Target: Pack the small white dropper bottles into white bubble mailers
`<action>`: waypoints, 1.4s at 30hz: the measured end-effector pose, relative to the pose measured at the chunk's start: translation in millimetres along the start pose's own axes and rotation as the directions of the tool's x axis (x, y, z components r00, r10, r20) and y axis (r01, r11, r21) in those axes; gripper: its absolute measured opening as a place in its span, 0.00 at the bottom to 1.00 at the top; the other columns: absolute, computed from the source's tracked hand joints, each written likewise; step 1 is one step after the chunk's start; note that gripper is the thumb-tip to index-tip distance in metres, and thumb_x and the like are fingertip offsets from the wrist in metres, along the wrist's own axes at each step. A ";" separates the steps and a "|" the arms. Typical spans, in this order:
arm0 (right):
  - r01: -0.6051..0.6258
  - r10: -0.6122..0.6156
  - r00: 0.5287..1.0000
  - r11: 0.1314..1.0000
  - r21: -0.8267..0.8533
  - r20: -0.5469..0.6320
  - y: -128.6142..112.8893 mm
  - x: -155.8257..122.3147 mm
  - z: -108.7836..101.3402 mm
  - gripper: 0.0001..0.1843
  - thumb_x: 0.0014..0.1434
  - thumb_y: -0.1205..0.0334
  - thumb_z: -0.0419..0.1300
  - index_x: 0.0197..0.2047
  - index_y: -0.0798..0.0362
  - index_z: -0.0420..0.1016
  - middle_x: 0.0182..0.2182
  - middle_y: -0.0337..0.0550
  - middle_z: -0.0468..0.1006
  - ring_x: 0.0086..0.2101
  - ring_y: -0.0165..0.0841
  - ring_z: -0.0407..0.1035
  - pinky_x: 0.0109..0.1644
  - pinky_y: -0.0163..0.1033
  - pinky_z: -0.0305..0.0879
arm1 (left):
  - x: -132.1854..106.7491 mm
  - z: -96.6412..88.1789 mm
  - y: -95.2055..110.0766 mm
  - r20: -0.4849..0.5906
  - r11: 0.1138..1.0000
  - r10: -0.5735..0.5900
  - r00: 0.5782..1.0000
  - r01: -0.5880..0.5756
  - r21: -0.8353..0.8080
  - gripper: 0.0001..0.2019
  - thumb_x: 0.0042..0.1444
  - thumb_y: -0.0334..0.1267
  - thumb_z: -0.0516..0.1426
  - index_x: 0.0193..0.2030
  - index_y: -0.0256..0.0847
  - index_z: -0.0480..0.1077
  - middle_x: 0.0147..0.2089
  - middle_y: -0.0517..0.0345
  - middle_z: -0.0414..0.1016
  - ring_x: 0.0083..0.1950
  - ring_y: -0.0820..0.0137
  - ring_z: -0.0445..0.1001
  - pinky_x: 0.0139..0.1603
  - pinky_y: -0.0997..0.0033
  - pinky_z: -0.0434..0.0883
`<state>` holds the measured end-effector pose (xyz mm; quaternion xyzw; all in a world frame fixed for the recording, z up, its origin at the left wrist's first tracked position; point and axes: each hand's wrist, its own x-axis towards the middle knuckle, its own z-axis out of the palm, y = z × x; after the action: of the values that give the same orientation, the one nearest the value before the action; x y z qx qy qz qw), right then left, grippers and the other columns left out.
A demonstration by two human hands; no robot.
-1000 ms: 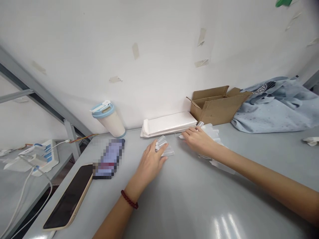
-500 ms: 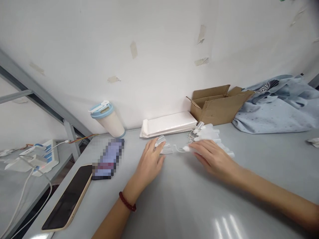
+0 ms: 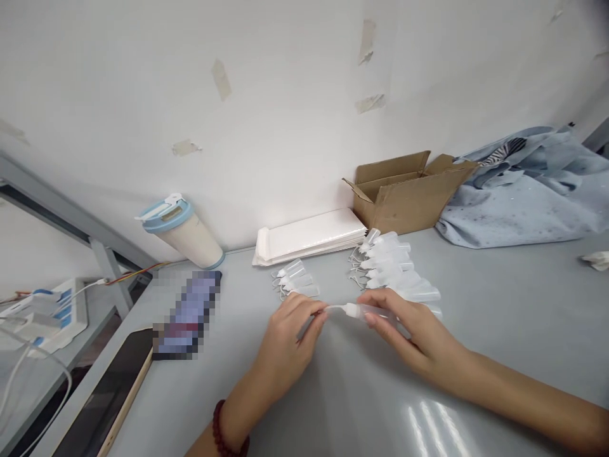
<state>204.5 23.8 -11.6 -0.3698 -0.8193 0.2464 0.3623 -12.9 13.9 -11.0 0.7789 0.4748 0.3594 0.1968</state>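
Observation:
My right hand grips a small clear plastic bottle with a white nozzle, held sideways just above the grey table. My left hand pinches the thin tip of that bottle's nozzle between thumb and fingers. Behind the right hand lies a row of several like bottles. A smaller group of clear caps lies behind the left hand.
A stack of white flat bags and an open cardboard box stand against the wall. A blue-lidded cup, two phones and a power strip are at left. Blue cloth lies at right.
My right hand has drawn one bottle from the row toward me. My left hand left the caps and closed on the bottle's nozzle tip. The view tilted down.

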 end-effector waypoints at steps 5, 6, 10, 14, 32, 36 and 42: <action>-0.207 0.198 0.978 0.967 0.149 0.072 -0.9 3.3 -2.4 0.10 0.66 0.56 0.50 0.39 0.50 0.69 0.28 0.38 0.73 0.27 0.30 0.67 0.24 0.32 0.60 | 1.1 -2.1 9.3 0.073 0.961 -0.215 0.974 0.224 -0.163 0.09 0.60 0.36 0.55 0.30 0.39 0.74 0.29 0.58 0.74 0.33 0.70 0.70 0.35 0.72 0.66; -0.236 0.222 0.971 0.956 0.176 0.095 -1.8 3.8 -2.6 0.11 0.66 0.54 0.50 0.39 0.49 0.69 0.27 0.38 0.72 0.26 0.30 0.66 0.24 0.33 0.59 | 1.1 -2.5 11.5 0.098 0.944 -0.249 0.964 0.264 -0.196 0.10 0.60 0.37 0.55 0.31 0.39 0.75 0.29 0.58 0.74 0.33 0.70 0.70 0.36 0.73 0.66; -0.286 0.258 0.956 0.928 0.240 0.141 -4.6 4.5 -3.6 0.14 0.65 0.50 0.50 0.38 0.49 0.70 0.27 0.38 0.71 0.26 0.30 0.63 0.26 0.34 0.58 | -0.2 -3.0 16.9 0.183 0.903 -0.300 0.936 0.340 -0.261 0.11 0.61 0.39 0.53 0.33 0.40 0.76 0.31 0.59 0.73 0.35 0.70 0.70 0.37 0.73 0.66; -0.314 0.280 0.947 0.913 0.260 0.160 -5.0 4.0 -4.7 0.14 0.65 0.49 0.50 0.38 0.48 0.70 0.28 0.38 0.71 0.26 0.30 0.62 0.27 0.35 0.57 | -2.4 -3.6 17.7 0.238 0.880 -0.312 0.920 0.374 -0.292 0.12 0.62 0.41 0.52 0.34 0.41 0.75 0.33 0.59 0.73 0.37 0.69 0.70 0.39 0.73 0.65; -0.400 0.340 0.907 0.882 0.251 0.250 -8.2 5.7 -5.1 0.15 0.64 0.48 0.50 0.38 0.49 0.70 0.30 0.38 0.71 0.29 0.30 0.62 0.28 0.34 0.55 | -4.6 -0.5 15.4 0.265 0.850 -0.302 0.916 0.384 -0.360 0.14 0.63 0.41 0.51 0.32 0.40 0.74 0.33 0.59 0.75 0.37 0.70 0.70 0.40 0.74 0.64; -0.388 0.331 0.900 0.905 0.176 0.284 -10.0 8.7 -7.9 0.15 0.64 0.49 0.48 0.37 0.49 0.69 0.29 0.39 0.71 0.28 0.30 0.61 0.28 0.34 0.55 | -6.1 0.9 16.0 0.245 0.891 -0.255 0.935 0.326 -0.317 0.14 0.63 0.39 0.51 0.30 0.40 0.73 0.33 0.59 0.75 0.35 0.71 0.70 0.38 0.75 0.64; -0.345 0.290 0.905 0.929 0.136 0.311 -12.0 6.2 -9.1 0.14 0.65 0.50 0.48 0.38 0.49 0.69 0.26 0.37 0.70 0.24 0.29 0.58 0.24 0.34 0.52 | -7.7 2.2 22.8 0.203 0.942 -0.176 0.963 0.225 -0.250 0.14 0.63 0.34 0.51 0.27 0.39 0.70 0.28 0.60 0.73 0.31 0.73 0.68 0.34 0.77 0.64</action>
<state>203.6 22.7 4.6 -0.4234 -0.7645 0.4291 0.2282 0.1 -3.5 -0.6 0.7211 0.4786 0.3279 0.3788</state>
